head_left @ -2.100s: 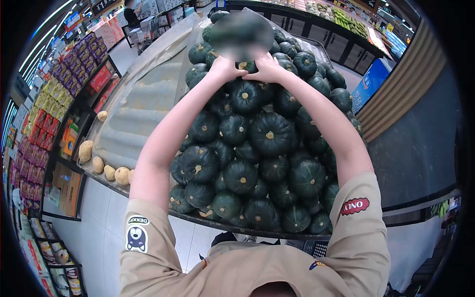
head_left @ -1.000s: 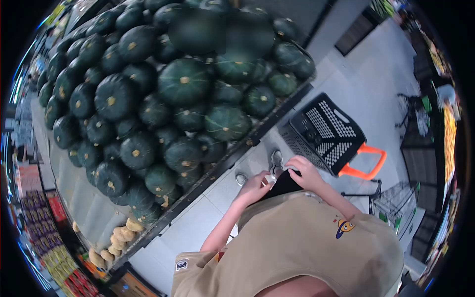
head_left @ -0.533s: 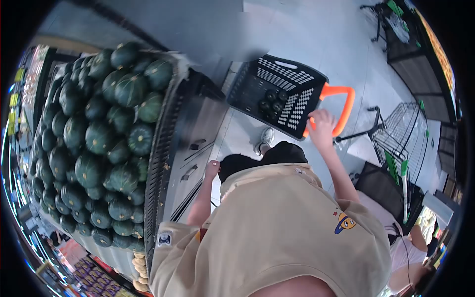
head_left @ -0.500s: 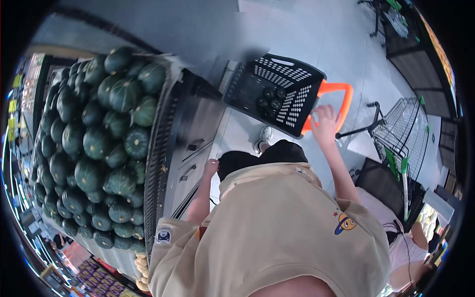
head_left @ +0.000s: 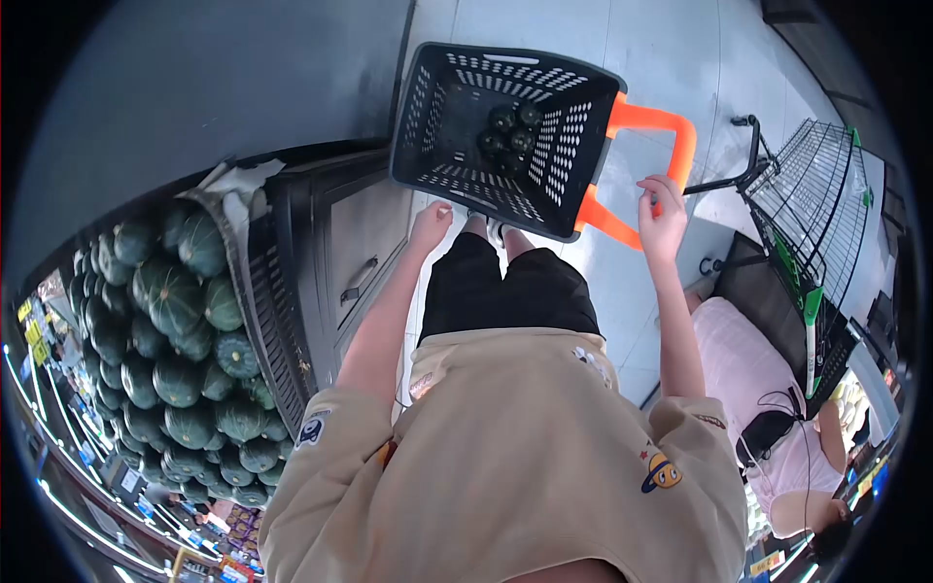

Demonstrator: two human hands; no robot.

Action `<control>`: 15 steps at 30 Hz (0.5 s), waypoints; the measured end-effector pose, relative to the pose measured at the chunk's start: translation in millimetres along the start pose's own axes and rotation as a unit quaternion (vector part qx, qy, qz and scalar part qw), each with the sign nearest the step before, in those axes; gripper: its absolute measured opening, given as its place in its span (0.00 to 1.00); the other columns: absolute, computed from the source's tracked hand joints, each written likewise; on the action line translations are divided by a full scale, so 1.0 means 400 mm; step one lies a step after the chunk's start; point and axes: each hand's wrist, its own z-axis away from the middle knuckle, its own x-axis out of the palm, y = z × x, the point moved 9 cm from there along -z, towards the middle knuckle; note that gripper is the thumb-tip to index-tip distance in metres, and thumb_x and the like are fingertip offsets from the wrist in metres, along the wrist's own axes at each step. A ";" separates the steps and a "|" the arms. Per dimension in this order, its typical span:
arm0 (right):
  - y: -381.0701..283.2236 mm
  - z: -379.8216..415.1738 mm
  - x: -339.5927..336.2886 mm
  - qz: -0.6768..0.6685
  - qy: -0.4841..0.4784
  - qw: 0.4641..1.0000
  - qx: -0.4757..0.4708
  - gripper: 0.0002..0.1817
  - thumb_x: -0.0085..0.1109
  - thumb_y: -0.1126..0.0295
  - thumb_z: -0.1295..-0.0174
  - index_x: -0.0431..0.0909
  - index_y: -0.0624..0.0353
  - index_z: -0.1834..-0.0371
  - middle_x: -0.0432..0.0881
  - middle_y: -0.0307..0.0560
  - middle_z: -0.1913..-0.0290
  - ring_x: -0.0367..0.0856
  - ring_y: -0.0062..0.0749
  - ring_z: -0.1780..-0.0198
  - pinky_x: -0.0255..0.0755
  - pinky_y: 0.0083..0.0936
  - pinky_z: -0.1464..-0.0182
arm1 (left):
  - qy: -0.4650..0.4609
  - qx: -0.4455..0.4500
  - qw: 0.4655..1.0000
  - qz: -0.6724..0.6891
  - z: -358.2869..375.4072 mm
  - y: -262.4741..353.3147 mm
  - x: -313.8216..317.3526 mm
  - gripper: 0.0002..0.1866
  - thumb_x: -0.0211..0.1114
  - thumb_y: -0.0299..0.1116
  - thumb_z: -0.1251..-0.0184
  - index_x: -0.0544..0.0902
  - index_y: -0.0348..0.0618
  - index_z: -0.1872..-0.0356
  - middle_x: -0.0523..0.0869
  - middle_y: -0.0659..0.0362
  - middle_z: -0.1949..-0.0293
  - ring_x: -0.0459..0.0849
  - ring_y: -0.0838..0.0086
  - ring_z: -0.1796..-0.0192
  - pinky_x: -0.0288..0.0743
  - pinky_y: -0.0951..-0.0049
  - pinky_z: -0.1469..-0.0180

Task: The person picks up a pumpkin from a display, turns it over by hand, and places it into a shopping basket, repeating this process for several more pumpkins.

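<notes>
While the left hand [head_left: 431, 226] hung curled in a loose fist, apparently empty, the right hand [head_left: 663, 216], fingers half-curled, seemed to be taking the orange handle [head_left: 686, 144] of the far basket [head_left: 457, 126], grip unclear, likely needing a firmer hold.

Blk basket [head_left: 465, 126] w/ orange handle [head_left: 684, 146] sits on flr [head_left: 705, 58], dk squash [head_left: 521, 142] inside.

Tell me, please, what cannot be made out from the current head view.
All in the head view:
Handle: part hidden behind the right grip.
Shoes: partly covered by the basket.
Squashes inside it: exact count lost to overlap and shadow.
Yellow tags: lettering too small to read.
</notes>
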 end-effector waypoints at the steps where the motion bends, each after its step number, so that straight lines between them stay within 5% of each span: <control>1: 0.004 0.000 -0.003 -0.020 0.007 1.000 0.006 0.06 0.52 0.81 0.51 0.78 0.62 0.72 0.79 0.44 0.64 0.77 0.38 0.65 0.71 0.25 0.65 | -0.011 -0.006 1.000 -0.001 -0.024 0.004 0.020 0.12 0.59 0.34 0.43 0.79 0.41 0.60 0.83 0.51 0.72 0.83 0.61 0.67 0.75 0.66 0.62; 9: 0.010 -0.005 0.016 0.016 -0.027 0.999 0.037 0.09 0.50 0.87 0.55 0.77 0.66 0.72 0.78 0.51 0.65 0.78 0.38 0.61 0.70 0.27 0.56 | -0.078 0.060 0.993 -0.067 -0.297 0.062 0.185 0.09 0.61 0.33 0.46 0.79 0.41 0.65 0.83 0.53 0.73 0.83 0.61 0.66 0.75 0.65 0.63; 13: 0.041 0.019 0.012 0.049 -0.022 0.997 0.063 0.07 0.48 0.85 0.54 0.77 0.66 0.74 0.77 0.51 0.66 0.77 0.41 0.61 0.71 0.31 0.56 | -0.143 0.021 0.973 -0.178 -0.457 0.001 0.296 0.12 0.61 0.34 0.46 0.78 0.43 0.61 0.83 0.53 0.68 0.82 0.59 0.61 0.75 0.61 0.59; 15: 0.044 0.027 0.012 0.089 -0.057 0.994 0.013 0.07 0.47 0.79 0.49 0.77 0.65 0.71 0.75 0.51 0.66 0.76 0.42 0.61 0.72 0.35 0.57 | -0.131 0.123 0.949 -0.261 -0.551 -0.060 0.375 0.13 0.61 0.34 0.47 0.77 0.44 0.60 0.82 0.53 0.63 0.80 0.59 0.57 0.75 0.62 0.56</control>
